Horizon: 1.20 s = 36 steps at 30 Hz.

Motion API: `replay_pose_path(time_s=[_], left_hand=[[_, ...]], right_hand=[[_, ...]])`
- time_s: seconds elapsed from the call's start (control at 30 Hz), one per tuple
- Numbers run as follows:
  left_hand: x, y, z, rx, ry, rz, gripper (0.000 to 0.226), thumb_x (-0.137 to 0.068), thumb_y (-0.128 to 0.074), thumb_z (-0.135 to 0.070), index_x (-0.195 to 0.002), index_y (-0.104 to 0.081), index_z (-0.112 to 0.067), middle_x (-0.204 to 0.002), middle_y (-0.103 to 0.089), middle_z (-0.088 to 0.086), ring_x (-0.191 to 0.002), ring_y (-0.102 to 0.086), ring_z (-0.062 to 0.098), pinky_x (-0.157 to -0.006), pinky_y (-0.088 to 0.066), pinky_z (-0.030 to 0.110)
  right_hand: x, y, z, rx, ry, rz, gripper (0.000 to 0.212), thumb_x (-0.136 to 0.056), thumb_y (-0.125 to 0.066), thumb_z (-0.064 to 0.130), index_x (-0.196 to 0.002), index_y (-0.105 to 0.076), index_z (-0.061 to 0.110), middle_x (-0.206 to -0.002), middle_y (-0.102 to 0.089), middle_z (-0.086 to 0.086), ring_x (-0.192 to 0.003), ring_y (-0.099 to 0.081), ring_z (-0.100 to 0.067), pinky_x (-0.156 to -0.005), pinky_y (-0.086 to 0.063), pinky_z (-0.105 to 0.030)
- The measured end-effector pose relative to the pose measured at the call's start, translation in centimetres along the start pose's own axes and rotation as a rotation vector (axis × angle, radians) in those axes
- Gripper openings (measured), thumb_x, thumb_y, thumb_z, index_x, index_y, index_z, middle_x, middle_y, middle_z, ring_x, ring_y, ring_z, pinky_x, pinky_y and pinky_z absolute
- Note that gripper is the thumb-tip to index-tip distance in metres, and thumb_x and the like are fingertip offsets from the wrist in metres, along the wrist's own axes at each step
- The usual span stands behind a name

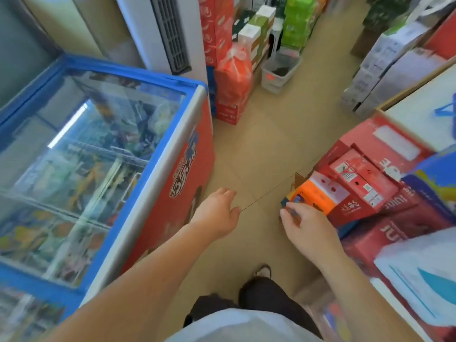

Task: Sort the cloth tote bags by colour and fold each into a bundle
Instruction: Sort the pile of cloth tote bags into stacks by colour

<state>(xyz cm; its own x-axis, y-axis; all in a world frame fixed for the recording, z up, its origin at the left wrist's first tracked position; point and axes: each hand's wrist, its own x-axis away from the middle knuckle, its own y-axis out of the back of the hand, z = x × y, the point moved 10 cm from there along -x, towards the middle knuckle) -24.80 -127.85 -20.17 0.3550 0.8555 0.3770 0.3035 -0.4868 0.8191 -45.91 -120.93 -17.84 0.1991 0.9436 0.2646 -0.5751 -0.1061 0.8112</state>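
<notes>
A white tote bag (419, 280) with a teal print lies at the lower right on the stacked boxes. A blue tote bag (436, 176) with yellow print sits above it at the right edge. On the counter (417, 114) a white cloth with blue handles (446, 112) is partly cut off. My left hand (219, 213) reaches out over the floor with loosely curled fingers and holds nothing. My right hand (306, 228) is low by the corner of an orange box (313, 196), fingers bent near it, with nothing plainly held. The frame is blurred.
A blue-rimmed glass-top freezer (138, 169) with a red side fills the left. Red cartons (365, 183) are stacked at the right below the counter. More boxes and a grey bin (278, 72) line the far aisle. The tan floor (259, 149) runs between them.
</notes>
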Motion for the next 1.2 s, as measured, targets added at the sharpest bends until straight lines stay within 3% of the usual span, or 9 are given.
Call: replay_pose_path(time_s=[0.23, 0.4, 0.57, 0.87, 1.0, 1.2], left_hand=[[-18.9, 4.6, -5.9, -0.050, -0.034, 0.058, 0.056, -0.103, -0.049, -0.038, -0.153, -0.039, -0.015, -0.149, -0.048, 0.006, -0.137, -0.045, 0.027, -0.108, -0.041, 0.036], [-29.8, 8.5, -9.1, -0.034, -0.048, 0.095, 0.057, -0.104, -0.048, -0.041, -0.155, -0.036, -0.018, -0.154, -0.044, 0.003, -0.141, -0.042, 0.025, -0.111, -0.037, 0.035], [-41.5, 12.9, -10.6, -0.024, -0.049, 0.090, 0.058, -0.104, -0.047, -0.043, -0.155, -0.035, -0.019, -0.155, -0.044, 0.003, -0.139, -0.045, 0.024, -0.110, -0.038, 0.032], [-64.3, 19.8, -14.0, -0.057, -0.152, 0.132, 0.057, -0.102, -0.052, -0.040, -0.152, -0.041, -0.014, -0.154, -0.046, 0.006, -0.141, -0.043, 0.024, -0.114, -0.036, 0.033], [-72.2, 20.8, -19.2, -0.109, -0.270, 0.202, 0.055, -0.103, -0.050, -0.040, -0.152, -0.041, -0.016, -0.152, -0.048, 0.004, -0.138, -0.046, 0.023, -0.111, -0.041, 0.034], [-82.1, 19.7, -30.6, -0.141, -0.437, 0.296, 0.056, -0.104, -0.049, -0.038, -0.154, -0.037, -0.017, -0.157, -0.043, 0.003, -0.143, -0.041, 0.022, -0.114, -0.035, 0.033]], right_hand=[[-18.6, 5.9, -2.2, 0.082, 0.015, 0.024, 0.049, -0.102, -0.048, 0.047, -0.139, -0.060, 0.017, -0.142, -0.058, -0.001, -0.134, -0.051, -0.020, -0.107, -0.044, -0.036], [-30.3, 9.9, -3.2, 0.125, 0.004, 0.060, 0.052, -0.096, -0.043, 0.056, -0.124, -0.067, 0.020, -0.123, -0.068, -0.002, -0.118, -0.062, -0.024, -0.093, -0.053, -0.039], [-41.2, 14.1, -4.2, 0.093, -0.037, 0.028, 0.047, -0.098, -0.054, 0.050, -0.129, -0.068, 0.019, -0.132, -0.067, -0.001, -0.126, -0.059, -0.019, -0.103, -0.046, -0.033], [-59.4, 18.8, -5.7, 0.049, -0.227, 0.044, 0.050, -0.101, -0.046, 0.054, -0.140, -0.059, 0.025, -0.142, -0.059, 0.004, -0.133, -0.051, -0.018, -0.106, -0.044, -0.033], [-65.1, 23.5, -6.7, -0.025, -0.296, -0.037, 0.051, -0.102, -0.045, 0.054, -0.142, -0.056, 0.025, -0.143, -0.058, 0.005, -0.132, -0.051, -0.014, -0.103, -0.042, -0.029], [-70.3, 30.3, -14.2, -0.110, -0.461, -0.162, 0.051, -0.101, -0.046, 0.052, -0.141, -0.058, 0.022, -0.142, -0.059, 0.005, -0.132, -0.052, -0.015, -0.107, -0.044, -0.034]])
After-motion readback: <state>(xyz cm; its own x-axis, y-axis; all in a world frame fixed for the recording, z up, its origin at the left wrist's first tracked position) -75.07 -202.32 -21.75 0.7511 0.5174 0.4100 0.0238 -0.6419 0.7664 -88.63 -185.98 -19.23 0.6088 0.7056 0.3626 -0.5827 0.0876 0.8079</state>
